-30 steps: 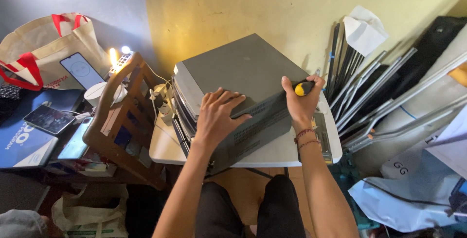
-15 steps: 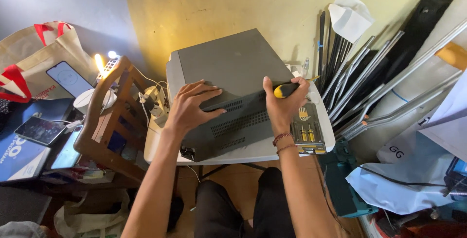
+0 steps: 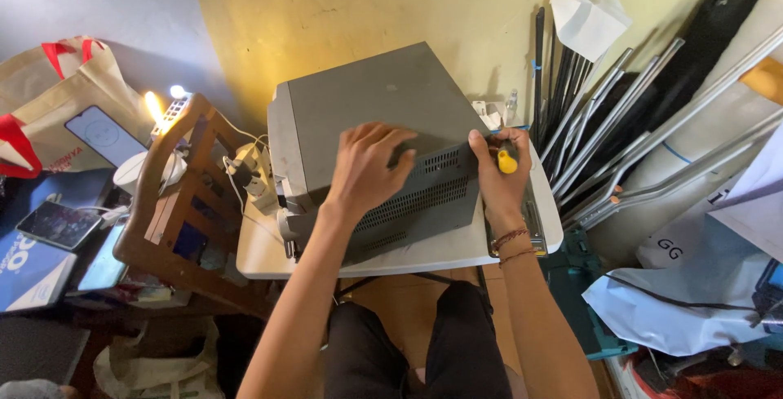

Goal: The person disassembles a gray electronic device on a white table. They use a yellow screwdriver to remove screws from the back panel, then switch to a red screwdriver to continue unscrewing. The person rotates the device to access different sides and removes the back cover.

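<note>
Left hand is pressing spread flat on the grey metal case, right hand is gripping our yellow-handled screwdriver; cover's still on, we're guessing unscrewing remains.

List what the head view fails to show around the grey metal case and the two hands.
- Screwdriver: only its yellow handle shows; the right hand and the grey case hide the tip.
- Far face of the case: turned away from the camera.
- Left hand: the palm covers part of the vent slots.
- White table: its legs are hidden by the tabletop and the person's knees.
</note>
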